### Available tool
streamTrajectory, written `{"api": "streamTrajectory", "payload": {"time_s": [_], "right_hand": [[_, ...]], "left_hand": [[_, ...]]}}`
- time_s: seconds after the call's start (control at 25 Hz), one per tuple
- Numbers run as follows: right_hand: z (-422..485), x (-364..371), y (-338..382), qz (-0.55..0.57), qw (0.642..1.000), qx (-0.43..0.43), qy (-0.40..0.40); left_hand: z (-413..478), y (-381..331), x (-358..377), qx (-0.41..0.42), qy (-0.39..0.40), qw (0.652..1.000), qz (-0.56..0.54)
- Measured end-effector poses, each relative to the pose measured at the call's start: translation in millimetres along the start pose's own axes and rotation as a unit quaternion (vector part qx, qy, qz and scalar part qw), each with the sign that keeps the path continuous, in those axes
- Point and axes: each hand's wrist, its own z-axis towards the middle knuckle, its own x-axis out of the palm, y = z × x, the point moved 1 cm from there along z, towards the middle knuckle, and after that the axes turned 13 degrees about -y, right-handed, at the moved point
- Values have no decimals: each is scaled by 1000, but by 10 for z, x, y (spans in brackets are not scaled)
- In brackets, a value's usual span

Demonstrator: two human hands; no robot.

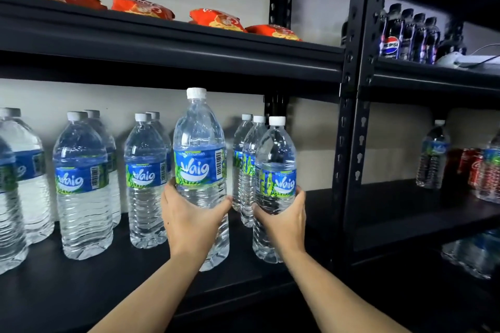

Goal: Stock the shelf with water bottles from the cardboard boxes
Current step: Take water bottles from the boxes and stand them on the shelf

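Your left hand curls around the lower body of 1 upright water bottle. Your right hand grasps a 2nd bottle just beside it. Both are at the front of the black shelf, before rows of stocked bottles.

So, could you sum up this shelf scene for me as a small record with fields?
place: black metal shelf
already stocked: rows of water bottles standing upright
left hand: grips the left bottle below its blue label, upright
right hand: grips the right bottle, upright, beside the first
upper shelf: orange snack packets lying flat
neighbouring rack: Pepsi bottles above, red cans below
cardboard boxes: not in view
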Motion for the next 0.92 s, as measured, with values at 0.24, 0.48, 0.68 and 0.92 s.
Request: {"api": "streamTrajectory", "payload": {"time_s": [0.24,0.48,0.68,0.92], "right_hand": [[48,64,-99,-14,1000,2,25],[210,222,-224,-5,998,37,59],[237,311,-278,-6,997,46,55],[226,304,-315,-7,996,51,74]], "left_hand": [[35,82,-113,40,-8,999,14],[12,192,-98,49,-15,998,36],[-2,242,-49,35,-15,998,42],[-72,263,-19,27,-12,999,33]]}}
